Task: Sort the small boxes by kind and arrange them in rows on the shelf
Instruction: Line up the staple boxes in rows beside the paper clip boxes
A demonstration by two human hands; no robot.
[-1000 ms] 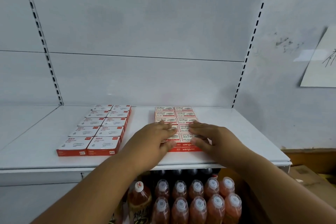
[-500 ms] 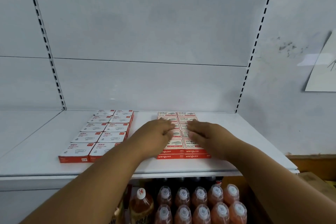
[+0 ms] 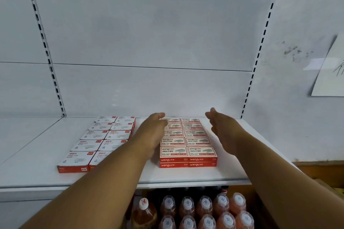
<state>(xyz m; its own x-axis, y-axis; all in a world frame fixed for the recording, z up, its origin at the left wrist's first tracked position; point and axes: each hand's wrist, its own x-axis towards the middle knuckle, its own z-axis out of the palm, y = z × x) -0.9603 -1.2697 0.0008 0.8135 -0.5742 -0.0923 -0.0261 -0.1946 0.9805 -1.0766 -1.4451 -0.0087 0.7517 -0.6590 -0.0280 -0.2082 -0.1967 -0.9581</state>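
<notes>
Red-edged staple boxes [image 3: 188, 141], ten tops; ten paper-clip boxes [image 3: 104, 138]

Both bare forearms reach forward, side by side, well apart. The left hand [image 3: 152, 128] is stretched out flat, fingers straight and together, pointing away. The right hand [image 3: 221, 126] stands on edge, palm facing inward toward the left, fingers straight, thumb up. Neither hand holds anything.
</notes>
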